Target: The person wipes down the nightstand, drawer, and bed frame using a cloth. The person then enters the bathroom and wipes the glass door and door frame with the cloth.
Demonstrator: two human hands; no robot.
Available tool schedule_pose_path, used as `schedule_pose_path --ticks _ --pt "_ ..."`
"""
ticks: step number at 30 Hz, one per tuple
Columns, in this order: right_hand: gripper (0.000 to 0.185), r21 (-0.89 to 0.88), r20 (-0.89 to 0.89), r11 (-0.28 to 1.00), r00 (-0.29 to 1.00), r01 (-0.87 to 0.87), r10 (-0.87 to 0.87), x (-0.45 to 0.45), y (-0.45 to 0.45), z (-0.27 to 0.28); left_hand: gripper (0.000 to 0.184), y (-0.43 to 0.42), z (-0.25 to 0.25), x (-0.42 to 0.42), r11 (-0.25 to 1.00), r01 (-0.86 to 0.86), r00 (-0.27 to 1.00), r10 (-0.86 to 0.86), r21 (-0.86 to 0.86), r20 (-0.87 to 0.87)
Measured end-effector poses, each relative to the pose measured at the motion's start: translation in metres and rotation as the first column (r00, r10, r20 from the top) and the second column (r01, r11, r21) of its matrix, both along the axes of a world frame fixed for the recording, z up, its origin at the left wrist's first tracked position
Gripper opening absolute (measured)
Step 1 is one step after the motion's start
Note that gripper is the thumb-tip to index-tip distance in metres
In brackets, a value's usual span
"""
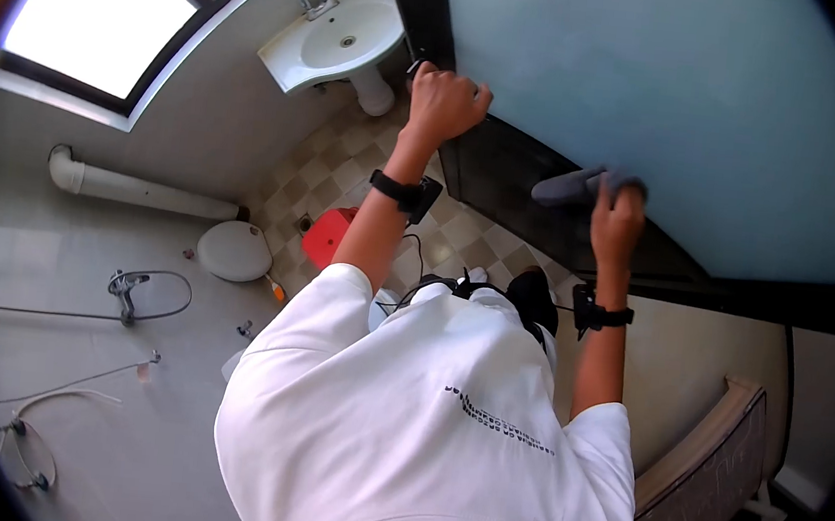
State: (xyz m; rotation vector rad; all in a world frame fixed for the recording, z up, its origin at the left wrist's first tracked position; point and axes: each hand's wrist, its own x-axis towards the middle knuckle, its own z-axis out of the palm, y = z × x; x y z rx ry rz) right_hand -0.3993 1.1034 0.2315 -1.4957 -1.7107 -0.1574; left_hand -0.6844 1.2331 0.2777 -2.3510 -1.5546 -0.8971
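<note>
My left hand (445,104) is closed at the free edge of a door with a frosted glass pane (646,82) and a dark frame; a small metallic piece, perhaps the handle, shows by the fingers. In my right hand (620,218) is a grey cloth (567,189), bunched up and held against the door. The cloth lies near the border between the pale glass and the dark lower panel (506,174). My fingers partly cover the cloth, and this hand is slightly blurred.
A white washbasin (343,37) on a pedestal stands beyond the door edge. On the checkered floor (347,153) sits a red bucket or bin (327,237), near a white toilet lid (235,250). A white pipe (153,192) runs along the wall. A framed panel (708,479) leans at right.
</note>
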Motion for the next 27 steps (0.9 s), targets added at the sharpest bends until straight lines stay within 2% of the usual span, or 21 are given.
schedule_pose_path --ticks 3,4,6,8,10,12,13,14,15,16,18,20,22,24,25,27 --pt "0.023 0.341 0.039 0.94 0.998 0.025 -0.041 0.006 0.003 0.069 0.046 0.004 0.004 0.0 0.999 0.006 0.999 -0.007 -0.032 -0.034" --pt "0.023 0.339 0.037 0.94 0.998 0.027 -0.042 0.009 0.004 0.085 0.046 0.004 0.004 0.003 0.999 -0.001 0.999 -0.001 -0.054 -0.047" --pt "0.027 0.436 0.152 0.889 0.961 0.143 -0.229 0.014 0.01 0.106 0.046 0.005 0.003 0.005 0.999 -0.002 0.999 0.001 -0.044 -0.038" --pt "0.028 0.383 0.207 0.915 0.953 0.127 -0.219 0.019 0.016 0.079 0.045 0.003 0.002 0.003 0.999 -0.01 0.999 0.009 -0.042 -0.033" --pt "0.028 0.256 0.351 0.956 0.908 0.141 -0.228 0.014 0.018 0.047 0.046 0.004 0.003 0.004 1.0 0.004 1.0 -0.005 -0.023 -0.023" --pt "0.024 0.147 0.401 0.988 0.91 0.049 -0.105 0.005 0.019 0.011 0.045 0.005 0.004 0.004 1.0 0.006 1.0 -0.006 -0.027 -0.016" --pt "0.024 0.154 0.41 0.987 0.906 0.046 -0.106 0.006 0.02 -0.009 0.045 0.007 0.006 0.005 1.0 0.005 1.0 -0.005 -0.031 -0.018" --pt "0.023 0.048 0.473 0.999 0.88 0.025 -0.045 0.003 0.017 -0.031 0.045 0.007 0.005 0.004 1.0 0.004 1.0 -0.005 -0.031 -0.017" --pt "0.021 -0.056 0.54 0.998 0.841 0.002 0.029 0.005 0.017 -0.034 0.045 0.009 0.003 0.005 1.0 0.015 1.0 -0.015 -0.027 -0.013" --pt "0.021 -0.053 0.546 0.999 0.837 -0.007 0.035 0.01 0.018 -0.033 0.044 0.011 0.003 0.003 0.999 0.026 0.999 -0.026 -0.023 -0.017" --pt "0.019 -0.436 0.562 0.876 0.823 0.204 0.088 0.015 0.023 -0.014 0.044 0.013 0.004 0.002 0.999 0.031 1.0 -0.031 -0.026 -0.001" --pt "0.016 -0.049 0.639 0.996 0.769 0.072 -0.024 0.023 0.033 -0.003 0.044 0.018 0.007 0.009 0.998 0.046 0.999 -0.046 -0.037 0.01" --pt "0.022 0.21 0.466 0.978 0.881 -0.02 -0.082 0.026 0.036 0.07 0.044 0.018 0.01 0.004 0.998 0.031 0.999 -0.031 -0.051 -0.005" --pt "0.021 0.37 0.367 0.929 0.92 -0.011 -0.136 0.026 0.048 0.098 0.043 0.022 0.003 -0.004 0.996 -0.011 1.0 0.008 -0.093 -0.029" --pt "0.021 0.374 0.365 0.927 0.922 -0.02 -0.127 0.021 0.053 0.097 0.043 0.025 0.004 -0.003 0.998 0.009 1.0 -0.01 -0.066 -0.012" --pt "0.024 0.507 0.233 0.862 0.965 -0.016 -0.119 0.018 0.068 0.091 0.043 0.029 0.004 0.007 0.998 0.056 0.998 -0.056 -0.027 0.013"
